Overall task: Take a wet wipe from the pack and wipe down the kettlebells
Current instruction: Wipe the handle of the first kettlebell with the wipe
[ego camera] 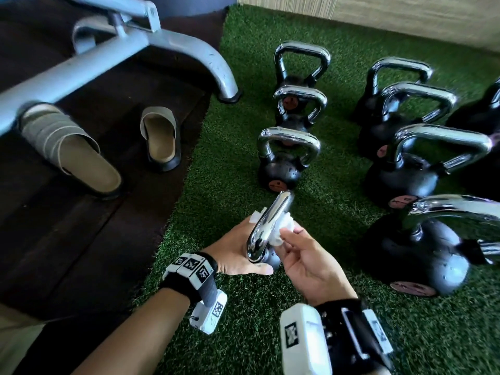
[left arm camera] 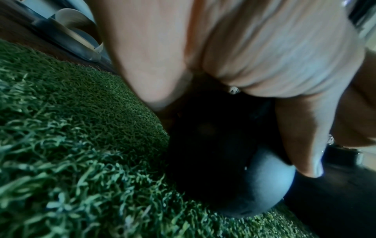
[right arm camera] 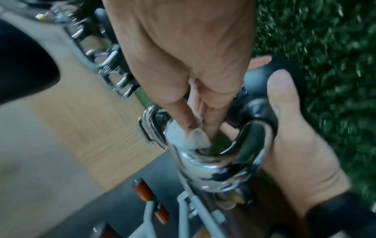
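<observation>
A small black kettlebell with a chrome handle (ego camera: pixel 266 226) is tipped toward me over the green turf. My left hand (ego camera: pixel 235 251) cups its black ball (left arm camera: pixel 244 177) from the left, thumb lying across the front. My right hand (ego camera: pixel 297 247) pinches a crumpled white wet wipe (ego camera: pixel 281 230) against the inner side of the handle. In the right wrist view the fingers push the wipe (right arm camera: pixel 189 138) through the handle loop (right arm camera: pixel 223 164). The wipe pack is out of view.
Several more chrome-handled kettlebells stand in rows on the turf (ego camera: pixel 230 163), the nearest ahead (ego camera: pixel 284 161) and at right (ego camera: pixel 422 247). Two slippers (ego camera: pixel 162 136) and a grey machine frame (ego camera: pixel 108 60) sit on the dark mat at left. A wooden wall runs behind.
</observation>
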The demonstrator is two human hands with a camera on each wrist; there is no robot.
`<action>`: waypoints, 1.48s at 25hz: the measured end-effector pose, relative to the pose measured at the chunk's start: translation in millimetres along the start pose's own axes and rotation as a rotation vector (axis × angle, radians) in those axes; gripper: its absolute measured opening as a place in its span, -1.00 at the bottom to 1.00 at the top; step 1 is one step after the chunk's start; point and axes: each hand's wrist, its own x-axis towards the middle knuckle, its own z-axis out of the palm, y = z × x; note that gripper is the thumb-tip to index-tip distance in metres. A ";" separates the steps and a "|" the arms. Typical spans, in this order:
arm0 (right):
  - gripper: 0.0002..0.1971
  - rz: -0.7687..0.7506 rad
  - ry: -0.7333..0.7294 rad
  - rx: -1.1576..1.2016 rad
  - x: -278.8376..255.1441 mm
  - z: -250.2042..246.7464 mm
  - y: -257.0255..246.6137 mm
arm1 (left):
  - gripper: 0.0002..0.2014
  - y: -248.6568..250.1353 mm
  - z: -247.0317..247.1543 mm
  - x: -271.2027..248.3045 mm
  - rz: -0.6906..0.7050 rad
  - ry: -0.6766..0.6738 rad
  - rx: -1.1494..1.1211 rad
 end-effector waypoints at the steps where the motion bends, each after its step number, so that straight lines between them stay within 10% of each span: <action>1: -0.60 -0.106 0.005 -0.045 2.3 -1.3 2.7 | -0.24 -0.5 1.5 -0.7 -0.006 0.007 -0.010; 12: -0.62 -0.902 0.466 -1.029 24.2 5.8 0.0 | -0.06 -10.2 7.5 -1.7 0.010 0.060 -0.071; 24: -0.75 -0.797 0.568 -1.167 35.6 7.6 8.4 | 0.01 -12.6 6.5 -1.0 0.024 0.038 -0.029; 29: -0.82 -0.688 0.476 -1.241 20.5 1.3 -3.4 | 0.07 -6.1 3.7 -6.3 0.073 0.000 0.107; 32: -0.82 -0.868 0.454 -1.241 15.2 -0.3 -26.4 | 0.14 -5.9 9.8 -18.4 0.035 0.107 0.278; 37: -0.56 -0.810 -0.133 -1.546 32.1 12.7 -58.0 | -0.10 -6.7 23.6 -41.1 0.106 0.482 0.426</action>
